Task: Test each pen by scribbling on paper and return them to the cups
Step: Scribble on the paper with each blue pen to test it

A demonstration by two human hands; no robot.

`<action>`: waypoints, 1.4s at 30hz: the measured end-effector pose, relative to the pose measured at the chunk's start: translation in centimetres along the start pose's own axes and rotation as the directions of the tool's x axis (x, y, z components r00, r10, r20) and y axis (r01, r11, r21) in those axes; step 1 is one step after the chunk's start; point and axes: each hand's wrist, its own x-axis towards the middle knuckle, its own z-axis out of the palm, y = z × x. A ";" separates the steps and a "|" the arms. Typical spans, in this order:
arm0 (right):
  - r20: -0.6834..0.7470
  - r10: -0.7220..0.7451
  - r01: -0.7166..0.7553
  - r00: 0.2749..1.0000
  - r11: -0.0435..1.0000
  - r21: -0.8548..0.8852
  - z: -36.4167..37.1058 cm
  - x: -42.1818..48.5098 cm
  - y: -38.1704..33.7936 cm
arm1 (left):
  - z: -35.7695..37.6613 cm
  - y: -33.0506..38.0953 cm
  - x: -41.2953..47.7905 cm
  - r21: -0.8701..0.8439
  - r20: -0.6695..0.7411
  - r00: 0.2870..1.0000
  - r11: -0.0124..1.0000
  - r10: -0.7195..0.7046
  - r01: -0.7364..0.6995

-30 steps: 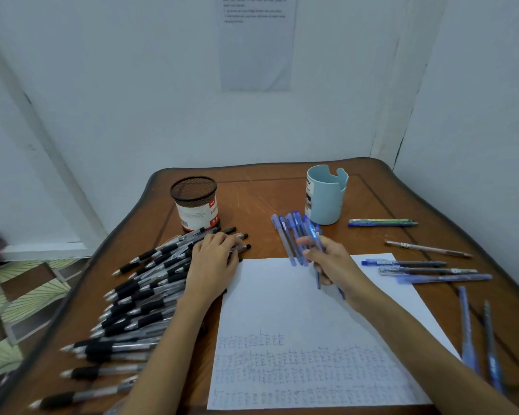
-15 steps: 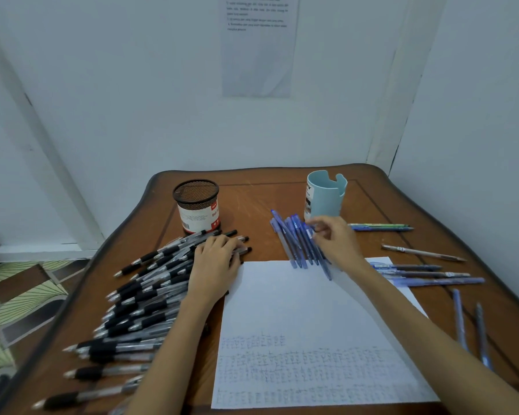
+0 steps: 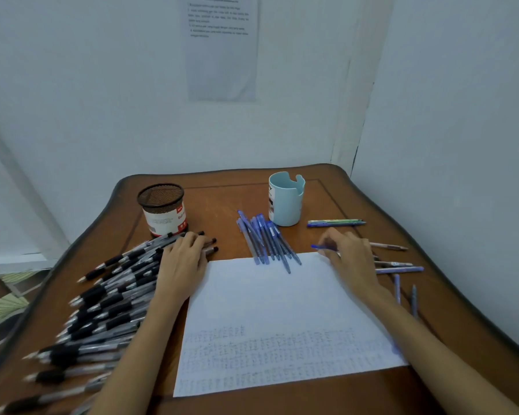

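Blue pen [image 3: 319, 247] is in your right hand [image 3: 349, 259]. The fingers are curled over it and pinch it. Only 1 blue end pokes out on the left and the rest is hidden under the hand. I cannot tell which end is the tip because it is blurred.

The pen's long axis runs roughly left-right, low over the table [image 3: 222, 199], right at the far right corner of the paper [image 3: 270, 301]. The blank part of the sheet lies left of the hand and toward you, and the scribble rows fill the near strip.

My read is that the next move turns on that axis. You need to tip the pen from lying to writing angle, then draw it toward you onto the blank paper. The right hand is already there, so use it.

The blue cup [image 3: 285, 202] stands beyond the hand and to its left, near but apart from it. The bunch [image 3: 267, 241] of blue pens lies between the cup and the paper, with its near ends over the paper's far edge. Loose pens [image 3: 399, 269] lie just beside your right hand on the outer side.

Your left hand [image 3: 183, 262] is spread flat, resting on the black pens [image 3: 108, 307], well apart from the blue pen. The mesh cup [image 3: 162, 208] stands just beyond it.
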 end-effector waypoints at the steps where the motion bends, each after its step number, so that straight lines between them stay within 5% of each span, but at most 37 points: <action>1: -0.072 -0.086 0.088 0.994 0.996 0.026 -0.1 -0.3 -0.7 | -0.2 0.1 0.1 0.015 -0.013 1.000 1.000 0.021 -0.021; 5: -0.131 -0.329 0.343 0.935 0.933 0.111 0.3 -3.1 -4.2 | -0.6 0.6 0.4 0.123 0.004 0.994 0.986 0.109 -0.108; 12: -0.070 -0.357 0.363 0.932 0.908 0.207 0.3 -7.5 -7.9 | -2.6 1.7 0.6 0.024 0.123 0.992 1.000 0.015 -0.018; 16: -0.068 -0.363 0.368 0.929 0.890 0.270 -0.1 -8.6 -8.4 | -4.3 3.4 -1.5 -0.181 0.090 0.995 0.983 0.050 -0.033; 20: -0.085 -0.334 0.341 0.939 0.863 0.372 -0.1 -8.7 -9.3 | -4.1 5.3 -5.5 -0.338 0.233 0.973 0.938 0.011 0.070; 25: -0.100 -0.034 0.095 0.994 0.701 0.707 -2.5 -6.5 -11.4 | -2.7 5.3 -7.2 -0.225 0.352 0.935 0.974 0.048 0.035; 28: 0.111 0.253 -0.208 0.961 0.401 0.892 -3.4 -4.6 -10.6 | -2.3 4.7 -6.4 -0.257 0.416 0.905 0.966 0.088 0.024; 30: 0.267 0.304 -0.343 0.914 0.230 0.911 -2.9 -3.7 -9.5 | -2.0 4.2 -5.7 -0.329 0.401 0.912 0.943 0.087 0.055; 36: 0.568 0.245 -0.597 0.786 0.056 0.801 0.4 -4.6 -8.9 | -0.7 3.9 -3.6 -0.355 0.331 0.943 0.925 -0.007 0.132; 42: 0.625 0.160 -0.645 0.764 0.140 0.751 1.5 -3.7 -9.2 | 0.0 2.9 -3.1 -0.306 0.370 0.929 0.947 0.028 0.093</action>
